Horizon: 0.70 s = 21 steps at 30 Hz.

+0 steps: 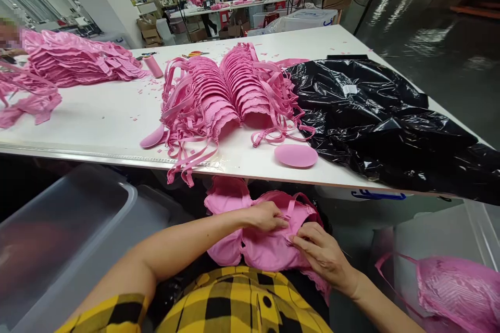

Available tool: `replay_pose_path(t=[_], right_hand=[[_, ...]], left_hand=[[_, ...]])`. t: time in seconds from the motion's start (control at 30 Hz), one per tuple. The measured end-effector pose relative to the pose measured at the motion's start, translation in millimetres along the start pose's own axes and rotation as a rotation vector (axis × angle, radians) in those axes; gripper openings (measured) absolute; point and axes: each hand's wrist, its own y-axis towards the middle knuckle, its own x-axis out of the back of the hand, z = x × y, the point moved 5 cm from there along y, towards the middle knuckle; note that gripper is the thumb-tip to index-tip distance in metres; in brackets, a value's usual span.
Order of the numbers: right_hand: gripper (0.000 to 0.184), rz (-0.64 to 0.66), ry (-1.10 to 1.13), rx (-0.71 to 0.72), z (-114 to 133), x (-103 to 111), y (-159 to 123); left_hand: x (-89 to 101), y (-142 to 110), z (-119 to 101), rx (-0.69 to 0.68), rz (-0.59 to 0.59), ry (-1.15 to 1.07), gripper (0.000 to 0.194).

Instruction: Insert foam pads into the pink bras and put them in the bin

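Observation:
A pink bra (pixel 269 255) lies across my lap, below the table's front edge. My left hand (pixel 267 217) is closed on its fabric near a strap, fingertips pinching the cloth. Close beside it, my right hand (pixel 322 255) pinches the edge of the same cup between thumb and fingers. On the table just ahead stands a nested stack of pink bras (pixel 230 88) with straps hanging loose. An oval pink bra pad (pixel 296 156) rests near the table edge, and another pink pad (pixel 152 137) lies left of the stack.
Black plastic sheeting (pixel 383 114) covers the white table's (pixel 117 114) right side. Pink garments (pixel 78 60) are piled at left, beside a thread spool (pixel 153 66). Clear plastic bins stand left (pixel 78 239) and right (pixel 429 234) of me; pink bras (pixel 457 286) lie at lower right.

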Motion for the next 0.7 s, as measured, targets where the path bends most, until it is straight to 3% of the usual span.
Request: replay_pose_path(t=[0.17,0.4,0.6,0.7], right_hand=[[0.020,0.114,0.078,-0.033,1,-6,4],[0.023,0.223,0.133,-0.076,-6,0,0],[0.015,0.105,0.250,-0.213,-1,-12,2],[0.017,0.221,0.282,-0.243,-1,-13,-2]], left_hand=[[-14.9,3,2,0.042,-0.104,-0.066,0.036],[-15.7,-4,-1,0.044,-0.131,-0.096,0.036],[-27.5,-7,2,0.087,-0.241,-0.122,0.034],[-28.2,-8,6,0.058,-0.233,-0.103,0.034]])
